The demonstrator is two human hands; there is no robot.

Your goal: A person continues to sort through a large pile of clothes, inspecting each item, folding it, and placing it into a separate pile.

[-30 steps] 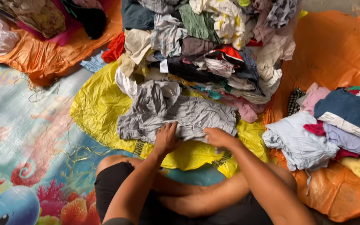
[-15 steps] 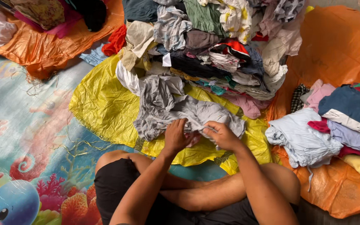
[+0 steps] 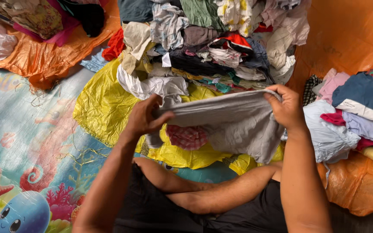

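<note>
While held up over the yellow sheet (image 3: 104,108) | left hand (image 3: 145,118), right hand (image 3: 286,108) pinch grey garment (image 3: 234,123) taut by its top edge, so it hangs flat | clothes pile (image 3: 212,39) behind.

Arms bare to above elbow, no sleeves in view. Left hand (image 3: 143,117) and right hand (image 3: 286,108) wore no rings, watch or gloves. Black shorts (image 3: 152,211) covered lap; legs bare, crossed.

One small white rectangular garment label (image 3: 166,59) protrudes from the clothing heap, upper centre. No packages, signs or screens are visible.
</note>
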